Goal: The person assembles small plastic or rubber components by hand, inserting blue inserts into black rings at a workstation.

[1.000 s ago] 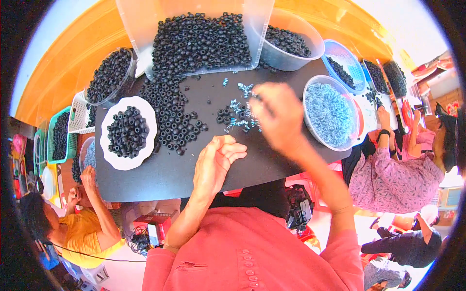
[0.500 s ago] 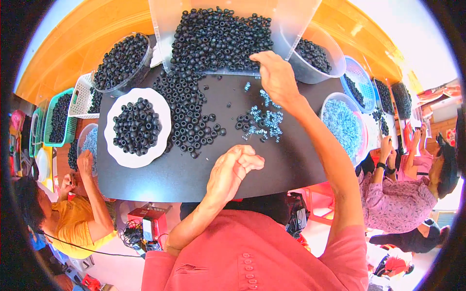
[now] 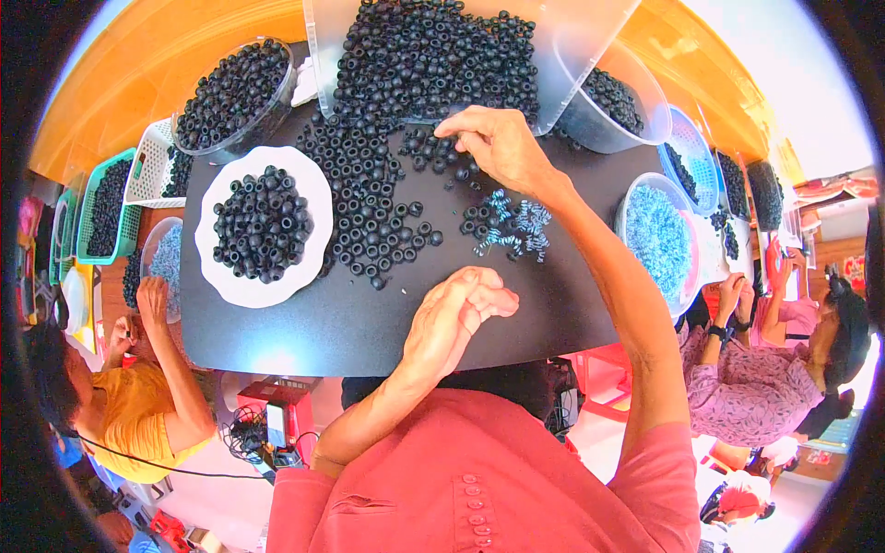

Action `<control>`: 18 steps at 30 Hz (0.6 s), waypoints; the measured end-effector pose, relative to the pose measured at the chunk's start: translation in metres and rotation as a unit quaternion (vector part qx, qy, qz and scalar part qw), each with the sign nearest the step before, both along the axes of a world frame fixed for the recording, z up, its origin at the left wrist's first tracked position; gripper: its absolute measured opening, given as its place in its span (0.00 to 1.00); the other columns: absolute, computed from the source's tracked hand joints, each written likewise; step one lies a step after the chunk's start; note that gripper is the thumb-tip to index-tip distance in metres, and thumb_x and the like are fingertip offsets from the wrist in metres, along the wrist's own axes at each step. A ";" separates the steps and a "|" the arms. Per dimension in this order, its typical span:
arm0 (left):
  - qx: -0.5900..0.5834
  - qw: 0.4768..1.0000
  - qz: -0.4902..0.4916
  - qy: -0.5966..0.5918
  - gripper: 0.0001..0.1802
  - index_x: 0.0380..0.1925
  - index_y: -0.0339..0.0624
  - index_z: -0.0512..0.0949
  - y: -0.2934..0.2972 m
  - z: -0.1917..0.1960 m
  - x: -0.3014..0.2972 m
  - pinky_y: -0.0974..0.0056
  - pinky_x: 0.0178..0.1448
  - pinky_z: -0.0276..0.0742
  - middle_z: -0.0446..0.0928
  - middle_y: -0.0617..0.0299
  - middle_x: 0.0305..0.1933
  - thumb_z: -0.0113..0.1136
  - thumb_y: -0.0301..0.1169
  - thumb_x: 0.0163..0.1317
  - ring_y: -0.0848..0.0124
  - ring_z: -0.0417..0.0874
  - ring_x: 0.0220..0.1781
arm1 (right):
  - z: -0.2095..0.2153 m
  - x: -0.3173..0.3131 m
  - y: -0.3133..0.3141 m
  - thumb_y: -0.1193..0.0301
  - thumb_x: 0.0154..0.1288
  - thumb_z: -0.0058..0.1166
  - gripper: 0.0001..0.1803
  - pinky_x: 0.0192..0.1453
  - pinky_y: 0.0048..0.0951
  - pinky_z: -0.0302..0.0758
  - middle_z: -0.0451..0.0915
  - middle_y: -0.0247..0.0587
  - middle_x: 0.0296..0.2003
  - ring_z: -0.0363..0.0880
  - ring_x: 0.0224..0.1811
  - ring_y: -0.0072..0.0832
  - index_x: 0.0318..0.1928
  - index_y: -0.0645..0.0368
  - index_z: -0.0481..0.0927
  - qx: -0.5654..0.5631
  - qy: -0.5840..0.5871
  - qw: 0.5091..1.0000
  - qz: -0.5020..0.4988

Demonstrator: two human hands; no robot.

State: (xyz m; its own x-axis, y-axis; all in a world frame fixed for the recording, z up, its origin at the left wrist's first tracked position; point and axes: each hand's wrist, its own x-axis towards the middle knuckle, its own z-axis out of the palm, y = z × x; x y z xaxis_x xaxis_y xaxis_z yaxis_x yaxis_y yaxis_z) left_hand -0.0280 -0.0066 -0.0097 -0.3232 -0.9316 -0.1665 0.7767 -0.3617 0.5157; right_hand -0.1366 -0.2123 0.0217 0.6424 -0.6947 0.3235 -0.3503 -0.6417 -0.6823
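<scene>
My left hand (image 3: 458, 316) hovers over the near part of the dark table (image 3: 304, 341), fingers curled together; whatever they hold, if anything, is hidden. My right hand (image 3: 502, 152) reaches to the open front of a clear plastic bin (image 3: 318, 55). Its index finger stretches left and the thumb sits apart, just above a small cluster of black beads (image 3: 426, 152). Behind it, a big heap of round black beads with holes (image 3: 438, 64) spills out of the bin onto the table. Between my hands lies a small pile of blue striped coils (image 3: 530, 226) beside several black beads.
A white scalloped plate (image 3: 214, 263) heaped with black beads stands left. Clear tubs of beads (image 3: 290, 106) (image 3: 659, 124) flank the bin. A tub of blue coils (image 3: 678, 295) sits at the right edge. People work at both sides, one in a yellow shirt (image 3: 147, 419).
My right hand has moved left across the bin's front, and a cluster of black beads now lies on the table under it. My left hand stays curled; the view has shifted slightly.
</scene>
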 end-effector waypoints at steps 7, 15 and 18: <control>0.001 1.000 -0.007 0.011 0.19 0.41 0.34 0.74 -0.002 -0.004 -0.001 0.57 0.56 0.73 0.81 0.46 0.38 0.40 0.40 0.71 0.59 0.81 0.44 | 0.000 -0.022 0.016 0.76 0.63 0.46 0.12 0.33 0.23 0.77 0.82 0.40 0.29 0.80 0.26 0.21 0.42 0.63 0.81 0.142 -0.132 0.970 -0.146; -0.007 1.000 0.006 0.001 0.18 0.41 0.34 0.74 -0.001 -0.005 0.000 0.56 0.55 0.74 0.81 0.48 0.36 0.40 0.38 0.71 0.59 0.81 0.45 | -0.009 -0.049 0.033 0.76 0.61 0.52 0.10 0.35 0.22 0.75 0.81 0.35 0.30 0.76 0.28 0.18 0.42 0.62 0.82 0.066 -0.021 0.984 -0.166; -0.011 1.000 0.007 0.004 0.18 0.40 0.34 0.74 -0.002 -0.003 0.000 0.55 0.54 0.74 0.81 0.48 0.36 0.41 0.38 0.71 0.59 0.81 0.45 | -0.005 -0.045 0.036 0.75 0.58 0.54 0.10 0.35 0.25 0.75 0.81 0.40 0.29 0.77 0.27 0.23 0.40 0.63 0.82 -0.014 0.009 0.991 -0.130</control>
State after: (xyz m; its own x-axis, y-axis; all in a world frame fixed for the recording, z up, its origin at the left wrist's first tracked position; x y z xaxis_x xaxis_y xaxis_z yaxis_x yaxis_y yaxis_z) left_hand -0.0282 -0.0081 -0.0131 -0.3108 -0.9397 -0.1429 0.7865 -0.3386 0.5165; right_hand -0.1820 -0.1762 0.0165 0.4484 -0.8284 0.3356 -0.5178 -0.5468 -0.6579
